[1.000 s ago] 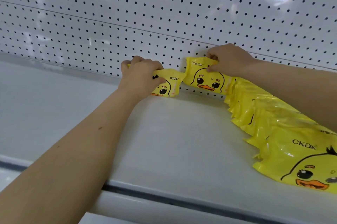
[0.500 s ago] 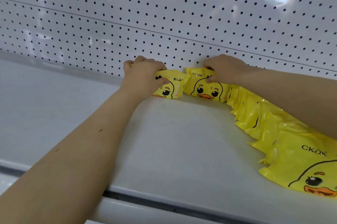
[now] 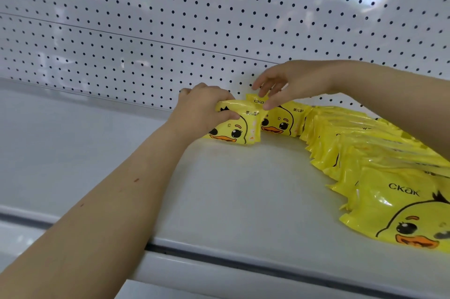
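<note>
Our left hand (image 3: 204,108) hides the left part of the front pack (image 3: 233,128), fingers curled over its top and thumb on its face. The pack stands on the smooth white shelf (image 3: 219,189) near the pegboard (image 3: 219,18). The fingers of our right hand (image 3: 292,82) touch the rear pack (image 3: 282,121) at its top edge; we cannot tell whether they pinch it. To their right a glossy yellow row of packs (image 3: 365,147) is cut off by the frame.
</note>
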A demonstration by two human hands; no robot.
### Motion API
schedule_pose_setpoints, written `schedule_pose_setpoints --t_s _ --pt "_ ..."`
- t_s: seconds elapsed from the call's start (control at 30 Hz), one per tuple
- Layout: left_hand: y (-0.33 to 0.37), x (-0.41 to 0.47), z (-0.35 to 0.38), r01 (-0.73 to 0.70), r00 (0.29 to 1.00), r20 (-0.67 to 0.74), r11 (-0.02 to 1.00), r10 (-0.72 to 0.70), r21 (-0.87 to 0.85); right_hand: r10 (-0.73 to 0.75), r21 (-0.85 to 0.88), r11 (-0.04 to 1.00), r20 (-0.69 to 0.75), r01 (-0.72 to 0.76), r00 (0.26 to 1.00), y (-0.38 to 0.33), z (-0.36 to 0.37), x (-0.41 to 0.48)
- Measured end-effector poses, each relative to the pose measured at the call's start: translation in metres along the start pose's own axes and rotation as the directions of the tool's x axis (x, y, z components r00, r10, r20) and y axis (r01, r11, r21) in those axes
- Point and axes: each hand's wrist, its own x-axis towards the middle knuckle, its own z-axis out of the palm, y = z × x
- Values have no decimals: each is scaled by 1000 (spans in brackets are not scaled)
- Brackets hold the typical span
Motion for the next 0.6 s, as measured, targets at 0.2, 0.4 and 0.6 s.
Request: schedule_pose_setpoints --t_s 0.2,0.4,0.6 --pt "36 -12 6 -103 992 53 980 114 -169 5 -68 998 103 2 995 -11 23 -29" --pt "31 -16 7 -161 969 164 976 184 -145 58 -176 982 -24 -62 998 0 32 -52" --pt "32 -16 11 -119 973 171 975 152 -189 81 -278 955 -73 -98 994 0 37 -59"
